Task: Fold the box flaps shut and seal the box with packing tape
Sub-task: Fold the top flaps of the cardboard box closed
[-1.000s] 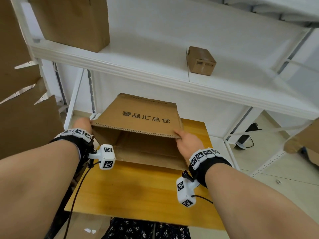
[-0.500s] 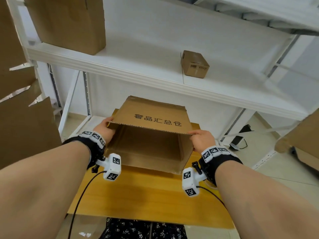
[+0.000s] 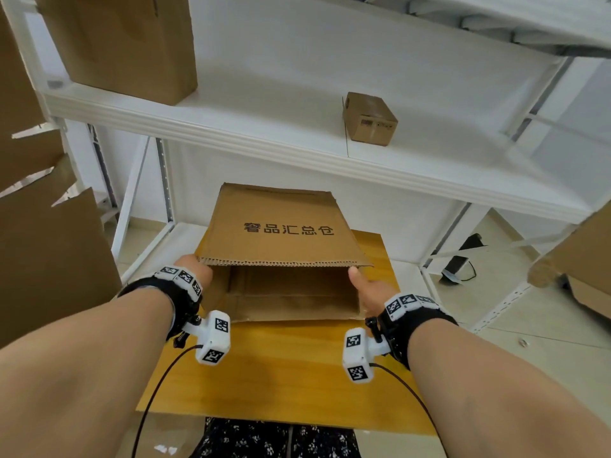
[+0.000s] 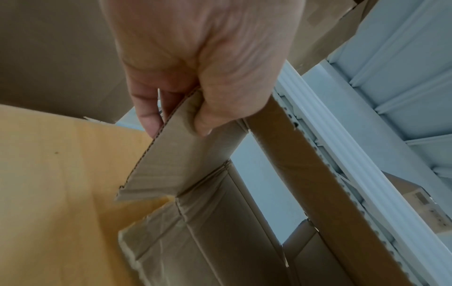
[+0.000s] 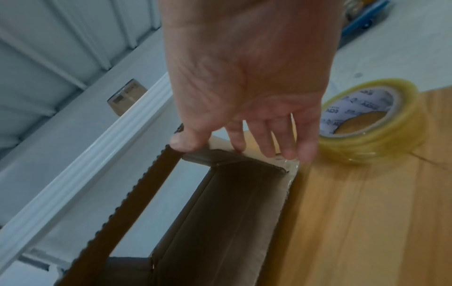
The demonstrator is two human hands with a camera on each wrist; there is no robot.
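A brown cardboard box [image 3: 284, 226] with black printed characters lies on its side on the wooden table [image 3: 281, 375], its open end facing me. My left hand [image 3: 195, 269] pinches the left side flap [image 4: 171, 164] between thumb and fingers. My right hand [image 3: 367, 289] is at the right corner of the opening. Its thumb presses the edge of the top flap [image 5: 137, 193], and its straight fingers touch the right side flap [image 5: 244, 156]. A roll of clear packing tape [image 5: 367, 120] lies flat on the table just right of the box, seen only in the right wrist view.
A white metal shelf [image 3: 297, 150] runs above and behind the table, with a small box [image 3: 369, 119] and a large box [image 3: 122, 44] on it. Flat cardboard sheets [image 3: 49, 259] lean at the left. More cardboard [image 3: 575, 259] stands at the right.
The box has opened from a flatter shape into a squarer one. Both hands have shifted outward to the corners of the opening, and the view has moved closer.
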